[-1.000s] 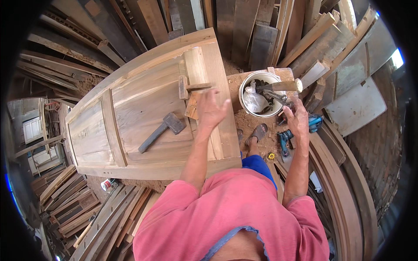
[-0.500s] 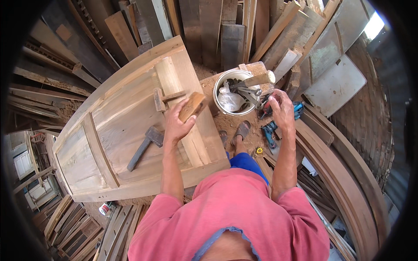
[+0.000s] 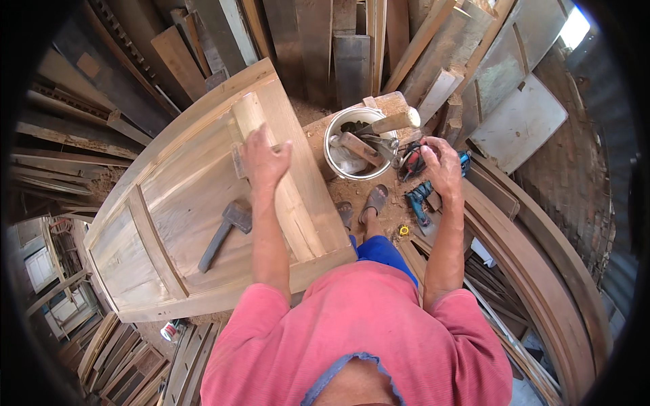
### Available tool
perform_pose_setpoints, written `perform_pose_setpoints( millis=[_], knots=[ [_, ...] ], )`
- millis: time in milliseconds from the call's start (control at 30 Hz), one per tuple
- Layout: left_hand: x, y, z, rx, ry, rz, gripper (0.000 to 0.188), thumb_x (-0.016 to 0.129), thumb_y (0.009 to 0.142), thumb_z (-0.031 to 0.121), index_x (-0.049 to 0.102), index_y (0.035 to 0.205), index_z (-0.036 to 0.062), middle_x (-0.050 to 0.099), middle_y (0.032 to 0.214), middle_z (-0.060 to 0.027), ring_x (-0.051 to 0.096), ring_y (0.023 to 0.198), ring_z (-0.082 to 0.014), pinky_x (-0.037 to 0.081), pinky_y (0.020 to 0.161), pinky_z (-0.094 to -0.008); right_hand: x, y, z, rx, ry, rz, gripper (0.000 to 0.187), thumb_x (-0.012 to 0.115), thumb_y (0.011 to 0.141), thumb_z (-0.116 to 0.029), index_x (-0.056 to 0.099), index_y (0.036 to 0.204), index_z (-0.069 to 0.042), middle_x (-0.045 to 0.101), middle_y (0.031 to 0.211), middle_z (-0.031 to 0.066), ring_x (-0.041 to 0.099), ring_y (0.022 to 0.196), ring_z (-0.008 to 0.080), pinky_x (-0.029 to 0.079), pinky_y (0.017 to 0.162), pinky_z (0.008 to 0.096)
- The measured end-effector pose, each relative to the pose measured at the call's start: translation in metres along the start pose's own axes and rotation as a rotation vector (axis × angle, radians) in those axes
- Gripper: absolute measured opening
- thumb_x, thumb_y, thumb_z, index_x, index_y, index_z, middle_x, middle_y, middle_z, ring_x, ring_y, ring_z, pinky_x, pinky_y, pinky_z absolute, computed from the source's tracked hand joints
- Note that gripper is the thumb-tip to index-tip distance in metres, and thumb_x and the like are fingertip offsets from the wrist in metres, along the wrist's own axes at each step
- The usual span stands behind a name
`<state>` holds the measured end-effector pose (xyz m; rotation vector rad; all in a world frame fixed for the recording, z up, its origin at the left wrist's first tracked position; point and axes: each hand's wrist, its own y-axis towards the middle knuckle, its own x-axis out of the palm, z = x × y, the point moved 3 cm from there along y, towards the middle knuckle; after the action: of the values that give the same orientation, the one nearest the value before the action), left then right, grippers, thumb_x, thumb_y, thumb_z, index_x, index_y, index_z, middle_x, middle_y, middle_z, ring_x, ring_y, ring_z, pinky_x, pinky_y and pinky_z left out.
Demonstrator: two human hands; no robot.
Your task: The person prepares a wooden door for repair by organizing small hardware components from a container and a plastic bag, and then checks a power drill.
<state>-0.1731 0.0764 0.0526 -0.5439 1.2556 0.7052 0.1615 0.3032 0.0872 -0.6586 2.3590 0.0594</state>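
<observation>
My left hand [image 3: 266, 159] is over the large wooden panelled door [image 3: 189, 176], fingers stretched out and thumb apart. It partly covers a small wooden tool with a crossing stem [image 3: 238, 161], like a marking gauge; whether it touches it I cannot tell. Under the hand lies a pale wood strip [image 3: 301, 220]. A dark-headed mallet [image 3: 237, 216] rests on the door panel. My right hand [image 3: 444, 169] hangs right of a white bucket [image 3: 330, 162], fingers loosely bent, nothing visible in them. In the bucket are a wooden block [image 3: 362, 149], a wood-handled tool [image 3: 396, 122] and metal tools.
Blue power tools [image 3: 420, 203] and a yellow tape measure [image 3: 404, 230] lie on the dusty floor near my feet. Long curved boards [image 3: 528, 271] run along the right. Upright planks [image 3: 352, 71] stand at the back, with stacked timber [image 3: 74, 155] at the left.
The wooden block has gone from my left hand into the bucket. That hand has moved left and forward, over the small wooden tool. My right hand has barely moved.
</observation>
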Motion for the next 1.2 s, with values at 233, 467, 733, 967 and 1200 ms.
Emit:
perform_pose_setpoints(
  millis=[233, 467, 733, 967, 1200],
  knots=[
    [0.063, -0.006, -0.131, -0.464, -0.046, -0.289, 0.078, 0.072, 0.085, 0.04, 0.046, 0.141, -0.0076, 0.06, 0.128, -0.0334, 0.059, 0.124, -0.0434, 0.046, 0.105, -0.0487, -0.014, -0.013, 0.012, 0.067, -0.022, -0.02, 0.039, 0.065, 0.093, -0.019, 0.066, 0.12, 0.008, 0.072, 0.111, 0.0219, 0.071, 0.101, 0.0264, 0.053, 0.092, 0.0364],
    [0.037, -0.015, -0.115, -0.291, -0.587, 0.072, 0.05, 0.07, 0.087, 0.036, 0.061, 0.118, -0.0015, 0.072, 0.104, -0.0266, 0.071, 0.099, -0.0421, 0.055, 0.086, -0.0482, -0.009, -0.01, -0.003, 0.045, 0.012, -0.002, 0.038, 0.065, 0.093, -0.02, 0.067, 0.12, 0.007, 0.073, 0.108, 0.0225, 0.071, 0.098, 0.0279, 0.053, 0.09, 0.0372],
    [-0.005, -0.039, 0.083, 0.216, -0.846, -0.117, 0.046, 0.076, 0.088, 0.011, 0.056, 0.129, 0.008, 0.072, 0.094, -0.0138, 0.07, 0.08, -0.0224, 0.055, 0.071, -0.0349, 0.023, -0.017, -0.01, -0.04, 0.047, -0.051, 0.038, 0.065, 0.091, -0.024, 0.068, 0.116, 0.006, 0.073, 0.103, 0.0222, 0.072, 0.096, 0.0318, 0.054, 0.089, 0.0399],
    [0.054, -0.064, 0.085, 0.433, -0.263, -0.157, 0.06, 0.074, 0.087, 0.034, 0.058, 0.139, 0.0092, 0.032, 0.161, -0.0251, 0.023, 0.147, -0.0514, 0.011, 0.12, -0.062, 0.013, -0.028, -0.007, -0.024, 0.004, -0.01, 0.035, 0.065, 0.091, -0.023, 0.069, 0.112, 0.004, 0.073, 0.102, 0.0223, 0.072, 0.096, 0.0326, 0.054, 0.087, 0.0407],
    [0.047, -0.061, 0.086, 0.27, -0.242, -0.323, 0.054, 0.07, 0.089, 0.042, 0.067, 0.127, 0.0041, 0.035, 0.156, -0.0303, 0.028, 0.145, -0.0474, 0.022, 0.117, -0.059, 0.051, -0.077, -0.004, 0.196, 0.193, -0.312, 0.032, 0.062, 0.096, -0.026, 0.066, 0.11, 0.002, 0.069, 0.085, 0.0162, 0.067, 0.077, 0.0279, 0.053, 0.075, 0.0399]
  ],
)
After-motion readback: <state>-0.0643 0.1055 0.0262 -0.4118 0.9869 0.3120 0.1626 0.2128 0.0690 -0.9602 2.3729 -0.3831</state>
